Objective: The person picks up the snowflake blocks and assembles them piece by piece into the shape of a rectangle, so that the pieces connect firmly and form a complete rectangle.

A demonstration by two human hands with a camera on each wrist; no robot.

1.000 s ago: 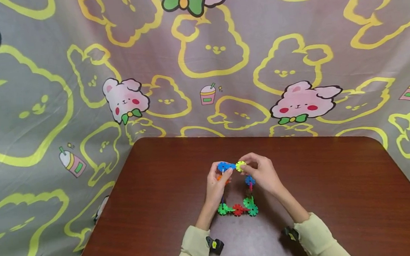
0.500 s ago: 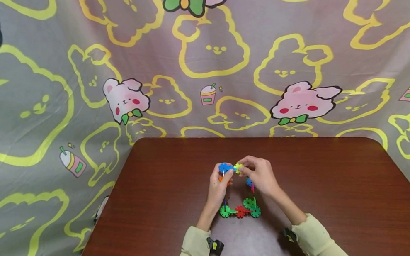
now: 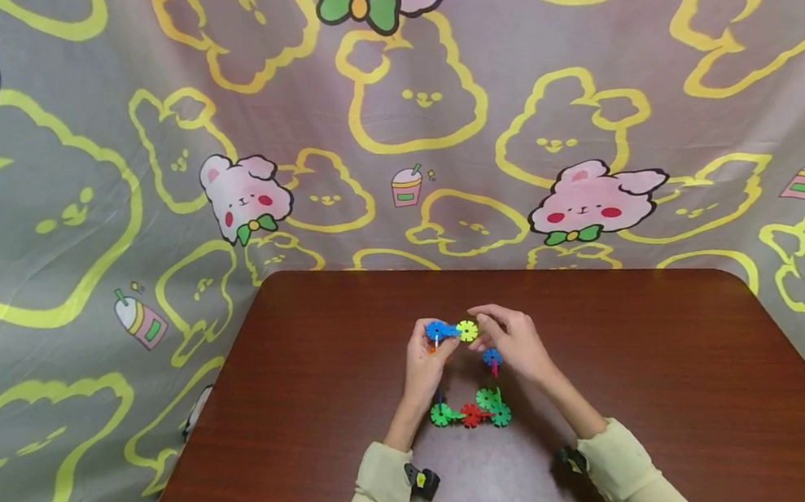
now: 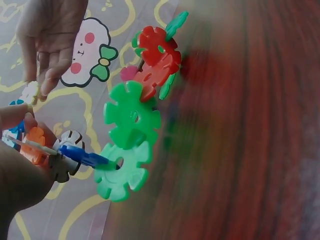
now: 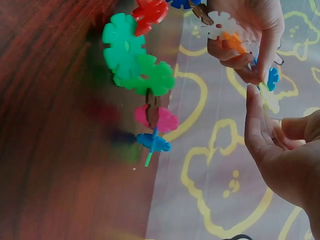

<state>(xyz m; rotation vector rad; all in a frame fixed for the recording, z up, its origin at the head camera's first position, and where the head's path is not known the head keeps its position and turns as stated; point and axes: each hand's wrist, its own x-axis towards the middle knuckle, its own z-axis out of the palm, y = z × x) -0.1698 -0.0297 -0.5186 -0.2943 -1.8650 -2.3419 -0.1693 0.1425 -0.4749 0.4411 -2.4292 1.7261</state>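
Observation:
A chain of interlocking plastic snowflake discs bends into an incomplete ring above the table. My left hand (image 3: 425,367) pinches its far-left part at a blue disc (image 3: 436,330), with an orange disc (image 4: 33,145) and a white disc (image 5: 221,25) beside the fingers. A yellow disc (image 3: 467,331) sticks out to the right from the blue ones. Close to that disc is my right hand (image 3: 519,345), its thumb apart from the fingers; whether a fingertip touches the disc is hard to tell. Green discs (image 4: 131,112) and a red disc (image 3: 471,415) form the near side.
The chain's other end, with a pink disc (image 5: 157,118) and a blue disc (image 5: 153,142), hangs below my right hand. The brown wooden table (image 3: 305,441) lies underneath. A patterned cloth (image 3: 328,103) hangs behind it and at both sides.
My right thumb and fingers have drawn off the yellow disc, which now shows whole. The left hand keeps its hold, and the chain has dipped slightly toward me.

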